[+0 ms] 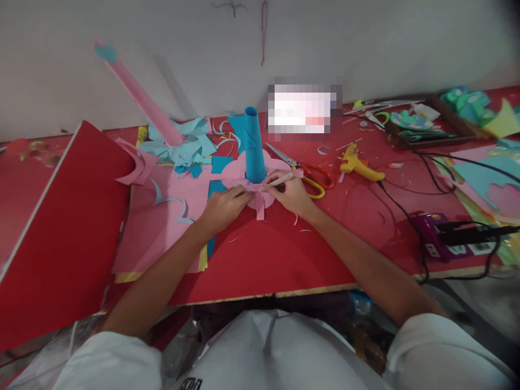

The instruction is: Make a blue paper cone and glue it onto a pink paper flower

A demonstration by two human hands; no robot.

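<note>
My right hand (293,194) is closed around a slim white pen (281,180) that slants over the pink paper. My left hand (228,207) has its fingers bent together, with the fingertips on a pink paper strip (257,188). Both hands meet in front of a blue paper tube (254,143) that stands upright on a pink flower-shaped paper (234,165). Pink strips stick out from the tube's foot; one strip (260,208) points towards me. Scissors (311,172) with red and yellow handles lie just beyond my right hand. The pen's tip is hard to make out.
Left of my hands lie pink sheets (162,227) and a raised red board (67,227). Behind them a pink tube (142,97) leans among light-blue scraps (182,143). To the right are a yellow glue gun (359,164) with its cord, a purple box (434,233) and a brown tray (447,122).
</note>
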